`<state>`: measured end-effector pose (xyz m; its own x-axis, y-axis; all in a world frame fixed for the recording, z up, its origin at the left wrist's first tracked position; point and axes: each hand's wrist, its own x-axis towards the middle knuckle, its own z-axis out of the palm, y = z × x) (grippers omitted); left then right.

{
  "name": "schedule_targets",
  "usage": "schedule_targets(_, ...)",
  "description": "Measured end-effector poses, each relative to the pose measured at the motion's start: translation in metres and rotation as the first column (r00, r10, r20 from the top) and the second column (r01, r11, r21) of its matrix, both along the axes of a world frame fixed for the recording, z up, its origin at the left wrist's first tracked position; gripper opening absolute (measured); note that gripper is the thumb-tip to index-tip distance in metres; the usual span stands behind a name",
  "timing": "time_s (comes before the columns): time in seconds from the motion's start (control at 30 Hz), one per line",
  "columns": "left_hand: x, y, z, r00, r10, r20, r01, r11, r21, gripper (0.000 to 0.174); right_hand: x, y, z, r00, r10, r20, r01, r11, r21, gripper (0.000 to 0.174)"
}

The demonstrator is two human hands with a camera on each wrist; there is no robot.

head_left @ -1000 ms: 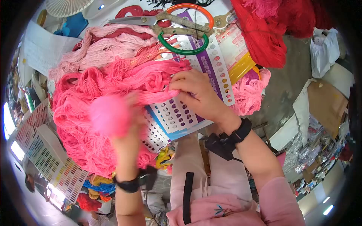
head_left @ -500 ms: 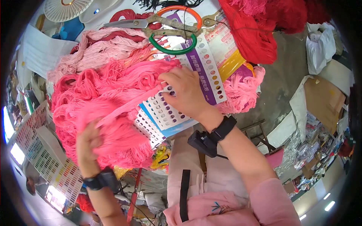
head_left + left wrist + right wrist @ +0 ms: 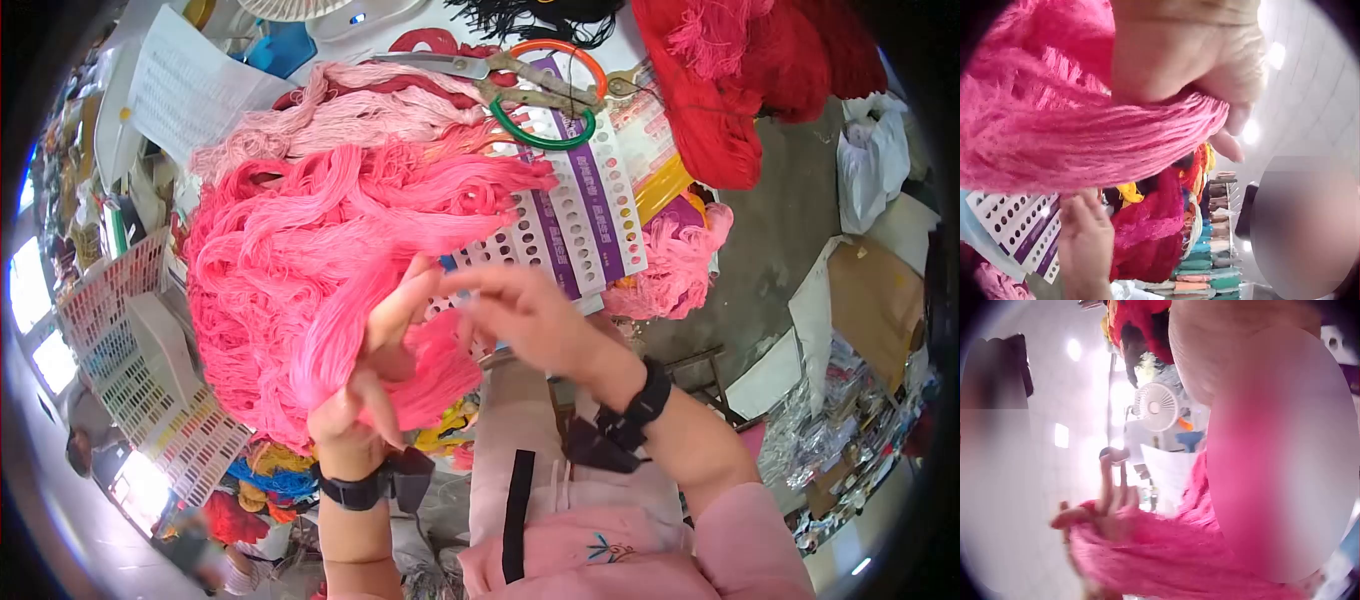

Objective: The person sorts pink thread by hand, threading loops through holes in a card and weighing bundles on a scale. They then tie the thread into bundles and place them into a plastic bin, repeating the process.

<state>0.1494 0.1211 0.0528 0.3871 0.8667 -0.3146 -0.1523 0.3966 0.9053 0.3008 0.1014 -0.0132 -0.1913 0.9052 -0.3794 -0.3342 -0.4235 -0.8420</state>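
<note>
A skein of pink yarn hangs looped over my left hand, above a large pile of the same pink yarn. In the right wrist view, the left fingers stand spread out with the strands crossing the hand. The left wrist view shows the strands bunched across that hand. My right hand hovers beside it with its fingers extended toward the left fingertips. Seen from the left wrist, the right hand is just below the strands.
Scissors with orange and green handles lie behind the pile, on printed cards with rows of holes. Pale pink skeins sit at the back, red yarn at the back right. A fan and a white crate stand around.
My right hand has left the end of the pink yarn and come toward the left hand. The left hand swung left with the skein, then came back right, its fingers now spread.
</note>
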Motion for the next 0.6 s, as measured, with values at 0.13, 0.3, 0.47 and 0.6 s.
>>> schedule_targets(0.13, -0.002, 0.005, -0.005, 0.995, -0.083, 0.049, 0.087, 0.991, -0.102, 0.054, -0.009, -0.002, 0.003, 0.857, 0.394, -0.333, -0.454, 0.882, -0.126, 0.011)
schedule_targets(0.3, -0.033, -0.010, -0.020, 0.930, 0.112, 0.350, -0.031, 0.973, -0.228, 0.054, 0.006, 0.001, 0.010, 0.957, 0.182, -0.227, -0.218, 0.966, -0.143, 0.010)
schedule_targets(0.47, -0.066, -0.021, -0.030, 0.728, 0.241, 0.642, -0.041, 0.950, -0.310, 0.052, 0.014, -0.004, 0.003, 0.887, 0.114, -0.447, -0.234, 0.946, -0.223, 0.013)
schedule_targets(0.6, -0.061, -0.021, -0.040, 0.635, 0.239, 0.735, 0.029, 0.943, -0.331, 0.053, 0.012, -0.007, 0.002, 0.792, -0.044, -0.609, -0.236, 0.898, -0.372, 0.011)
